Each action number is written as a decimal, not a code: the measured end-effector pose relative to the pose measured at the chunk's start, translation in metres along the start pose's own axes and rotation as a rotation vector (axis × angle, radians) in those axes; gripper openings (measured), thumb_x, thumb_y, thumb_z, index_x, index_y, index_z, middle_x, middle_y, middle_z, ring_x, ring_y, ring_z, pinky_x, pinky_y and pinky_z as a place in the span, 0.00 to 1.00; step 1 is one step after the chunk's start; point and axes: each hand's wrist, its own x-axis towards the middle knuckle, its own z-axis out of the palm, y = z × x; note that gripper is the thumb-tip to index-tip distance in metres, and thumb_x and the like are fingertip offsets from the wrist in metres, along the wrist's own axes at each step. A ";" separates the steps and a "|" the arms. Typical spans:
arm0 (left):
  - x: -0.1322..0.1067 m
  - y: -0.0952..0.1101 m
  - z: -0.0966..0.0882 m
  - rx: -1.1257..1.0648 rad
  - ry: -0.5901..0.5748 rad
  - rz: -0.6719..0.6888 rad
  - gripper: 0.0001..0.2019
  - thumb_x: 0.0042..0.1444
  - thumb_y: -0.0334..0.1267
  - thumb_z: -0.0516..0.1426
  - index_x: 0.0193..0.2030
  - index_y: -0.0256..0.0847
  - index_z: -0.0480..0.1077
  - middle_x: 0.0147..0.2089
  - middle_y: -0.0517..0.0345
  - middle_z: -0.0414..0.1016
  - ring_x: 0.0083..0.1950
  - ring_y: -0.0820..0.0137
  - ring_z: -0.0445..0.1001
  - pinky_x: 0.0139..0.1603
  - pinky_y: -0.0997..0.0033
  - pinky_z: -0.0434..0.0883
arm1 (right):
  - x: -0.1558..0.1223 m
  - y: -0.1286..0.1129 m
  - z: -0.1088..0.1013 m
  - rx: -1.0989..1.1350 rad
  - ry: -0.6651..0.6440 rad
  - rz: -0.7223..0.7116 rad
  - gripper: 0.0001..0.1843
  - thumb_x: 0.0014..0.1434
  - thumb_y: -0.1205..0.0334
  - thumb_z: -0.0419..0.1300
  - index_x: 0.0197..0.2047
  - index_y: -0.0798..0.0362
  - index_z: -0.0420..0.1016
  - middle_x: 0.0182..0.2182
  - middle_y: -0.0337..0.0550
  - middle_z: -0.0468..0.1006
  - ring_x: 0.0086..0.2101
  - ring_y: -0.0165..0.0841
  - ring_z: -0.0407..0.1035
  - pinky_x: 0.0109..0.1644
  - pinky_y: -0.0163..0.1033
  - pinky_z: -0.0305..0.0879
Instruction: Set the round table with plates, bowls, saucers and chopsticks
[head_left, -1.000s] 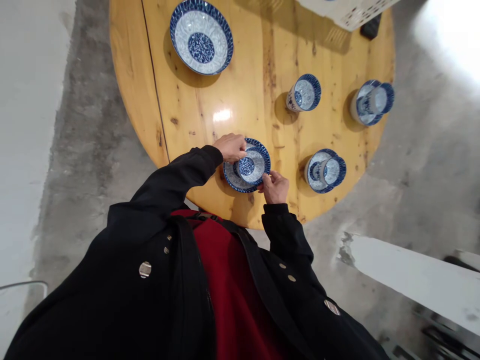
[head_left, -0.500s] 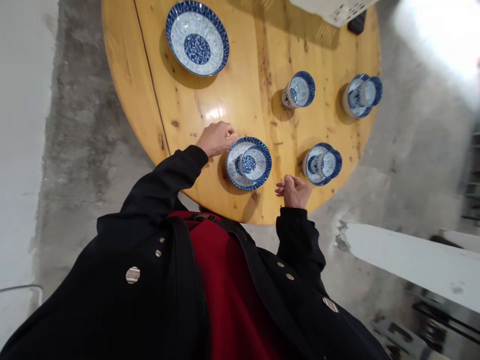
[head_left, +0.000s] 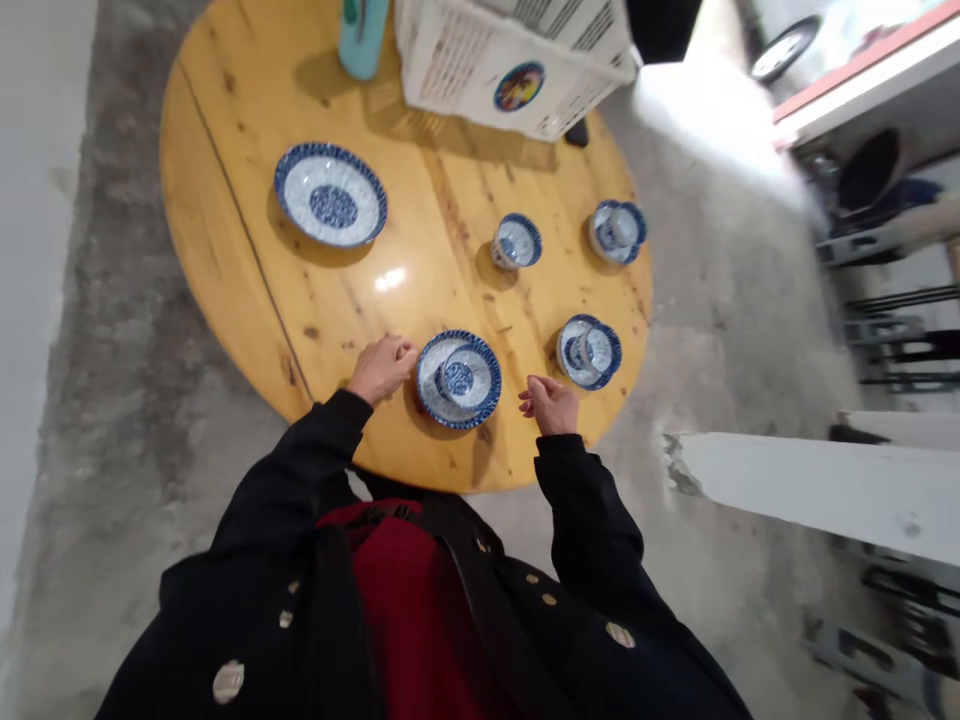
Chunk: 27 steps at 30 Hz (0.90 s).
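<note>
Between my hands stands a blue-and-white bowl (head_left: pixel 486 398) with a smaller patterned cup (head_left: pixel 463 378) inside it. My left hand (head_left: pixel 382 368) is closed in a loose fist just left of this bowl, with nothing visible in it. To the bowl's right, my right hand (head_left: pixel 551 403) hovers over the table's near edge, fingers loosely bent and apart, holding nothing. Just beyond my right hand sits another small bowl (head_left: pixel 568 345) with a cup (head_left: pixel 597 350) in it. Both hands appear apart from the dishes.
On the round wooden table (head_left: pixel 247 330) are a large patterned bowl (head_left: pixel 330 195), a single cup (head_left: pixel 516 243) and another bowl with a cup (head_left: pixel 621 230). A white plastic basket (head_left: pixel 480 75) and a turquoise bottle (head_left: pixel 363 40) stand at the far side. Concrete floor (head_left: pixel 720 330) surrounds it.
My view has tilted up and shifted right, bringing more of the basket and the bottle into sight. My hands and the dishes keep nearly the same places on the table.
</note>
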 end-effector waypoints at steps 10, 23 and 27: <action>0.032 0.007 0.008 0.025 0.049 -0.124 0.15 0.60 0.44 0.51 0.43 0.42 0.76 0.35 0.56 0.82 0.35 0.66 0.81 0.37 0.71 0.74 | 0.143 -0.060 0.040 0.218 -0.064 0.119 0.06 0.57 0.62 0.60 0.32 0.56 0.70 0.18 0.37 0.74 0.15 0.26 0.66 0.16 0.28 0.61; 0.076 0.023 0.020 0.010 0.127 -0.160 0.14 0.61 0.40 0.50 0.42 0.40 0.77 0.33 0.57 0.81 0.34 0.69 0.81 0.36 0.74 0.73 | 0.237 -0.080 0.098 0.329 -0.048 0.171 0.07 0.61 0.67 0.58 0.31 0.52 0.68 0.18 0.37 0.71 0.19 0.30 0.68 0.21 0.34 0.68; 0.112 0.024 0.023 -0.055 0.141 -0.169 0.15 0.62 0.40 0.50 0.42 0.38 0.77 0.34 0.55 0.80 0.34 0.71 0.81 0.35 0.76 0.73 | 0.224 -0.079 0.099 0.295 -0.028 0.139 0.09 0.57 0.74 0.56 0.26 0.55 0.69 0.14 0.37 0.69 0.19 0.30 0.69 0.24 0.33 0.71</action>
